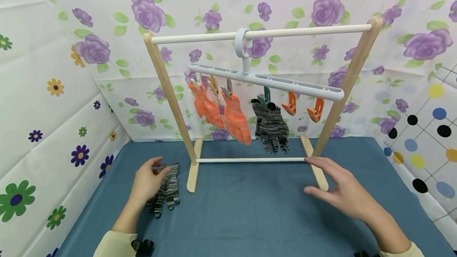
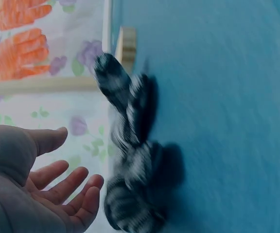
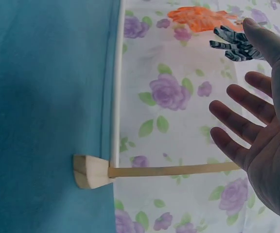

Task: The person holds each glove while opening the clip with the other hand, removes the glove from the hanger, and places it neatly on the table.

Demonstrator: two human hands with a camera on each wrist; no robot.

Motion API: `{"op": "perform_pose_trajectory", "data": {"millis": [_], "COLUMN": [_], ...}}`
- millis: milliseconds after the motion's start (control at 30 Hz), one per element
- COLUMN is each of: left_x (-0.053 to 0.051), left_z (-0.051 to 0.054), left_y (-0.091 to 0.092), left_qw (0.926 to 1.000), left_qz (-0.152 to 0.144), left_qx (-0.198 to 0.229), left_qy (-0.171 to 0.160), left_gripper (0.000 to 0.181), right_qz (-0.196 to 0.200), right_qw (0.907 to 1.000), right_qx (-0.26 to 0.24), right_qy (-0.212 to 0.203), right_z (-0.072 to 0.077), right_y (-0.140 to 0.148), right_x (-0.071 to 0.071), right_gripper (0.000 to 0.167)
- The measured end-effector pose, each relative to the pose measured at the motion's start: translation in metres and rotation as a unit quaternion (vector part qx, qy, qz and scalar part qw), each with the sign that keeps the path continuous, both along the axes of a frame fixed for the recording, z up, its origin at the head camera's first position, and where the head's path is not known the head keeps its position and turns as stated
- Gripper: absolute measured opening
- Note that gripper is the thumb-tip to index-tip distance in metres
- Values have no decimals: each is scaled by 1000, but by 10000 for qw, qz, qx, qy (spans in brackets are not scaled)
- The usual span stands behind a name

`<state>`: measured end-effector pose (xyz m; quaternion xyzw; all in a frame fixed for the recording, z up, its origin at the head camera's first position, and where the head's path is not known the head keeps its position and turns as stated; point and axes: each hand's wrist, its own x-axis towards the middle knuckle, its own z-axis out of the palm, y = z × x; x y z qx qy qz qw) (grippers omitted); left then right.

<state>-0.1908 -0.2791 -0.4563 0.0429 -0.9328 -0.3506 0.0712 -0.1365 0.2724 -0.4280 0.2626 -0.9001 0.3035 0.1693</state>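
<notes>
My left hand hovers over a black-and-grey striped knit glove on the table, left of the rack. In the left wrist view its fingers are spread and stand apart from the glove. My right hand is held with fingers extended by the rack's right foot, holding nothing. From the grey-white hanger two orange gloves hang at the left in light-coloured clothespins. Right of them, a striped glove hangs in a green clothespin.
The wooden rack has a white top rail that carries the hanger's hook, and a thin lower rail. Two orange clothespins and a tan one hold nothing. Flowered cloth walls surround the blue table.
</notes>
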Motion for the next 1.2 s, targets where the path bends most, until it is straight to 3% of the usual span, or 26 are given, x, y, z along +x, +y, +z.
{"op": "perform_pose_trajectory", "data": {"millis": [333,667,967,1200], "left_x": [6,13,17,16], "left_z": [21,38,55,65], "left_y": [23,50,74,94], "left_qw": [9982,9936,9840,9741], "left_qz": [-384,-692,-1042,-1274], "left_qx": [271,656,1182,1522], "left_qy": [370,613,829,1084], "left_gripper": [56,54,50,47], "right_qz": [-70,292,480,795], "right_qw": [9996,9983,9972,9933], "right_qx": [15,-255,-463,-585], "right_qy": [260,437,333,609], "right_z": [16,33,53,69], "right_y": [-6,-15,-27,-39], "right_x": [0,-1,3,3], "right_gripper": [86,90,91,93]}}
